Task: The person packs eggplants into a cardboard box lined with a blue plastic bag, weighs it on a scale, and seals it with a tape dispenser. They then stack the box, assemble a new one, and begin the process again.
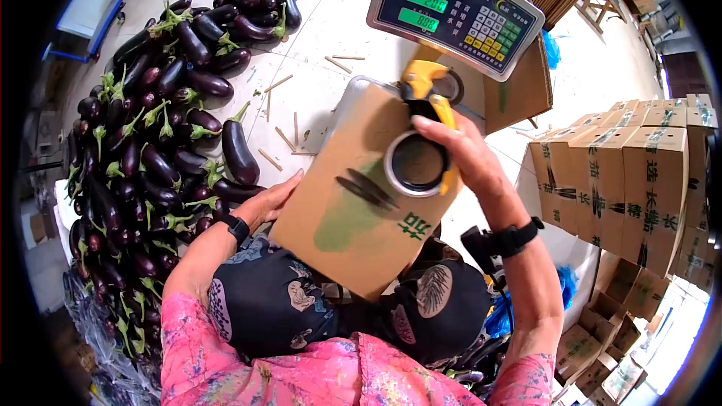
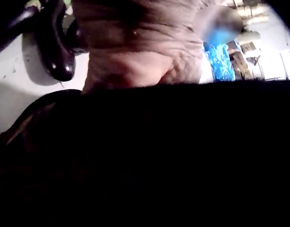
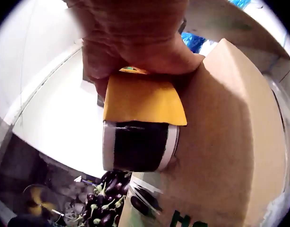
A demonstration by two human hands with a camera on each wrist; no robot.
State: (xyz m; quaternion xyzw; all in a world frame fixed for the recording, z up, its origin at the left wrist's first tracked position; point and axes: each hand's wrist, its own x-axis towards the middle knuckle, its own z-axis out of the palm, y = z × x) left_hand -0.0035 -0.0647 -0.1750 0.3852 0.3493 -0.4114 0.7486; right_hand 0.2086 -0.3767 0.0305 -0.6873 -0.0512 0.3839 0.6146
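Pale concrete floor [image 1: 323,22] strewn with eggplants [image 1: 150,128], stacked cartons [image 1: 639,173].

Box [image 1: 353,203] on the lap, scale [image 1: 455,7] behind it.
Eggplants [image 1: 150,143] heaped on the floor [image 1: 316,37] to the left; stacked cartons [image 1: 639,173] right, seemingly.

Brown carton [image 1: 353,203] with green print, yellow tape dispenser [image 1: 429,98], purple eggplants [image 1: 150,158].
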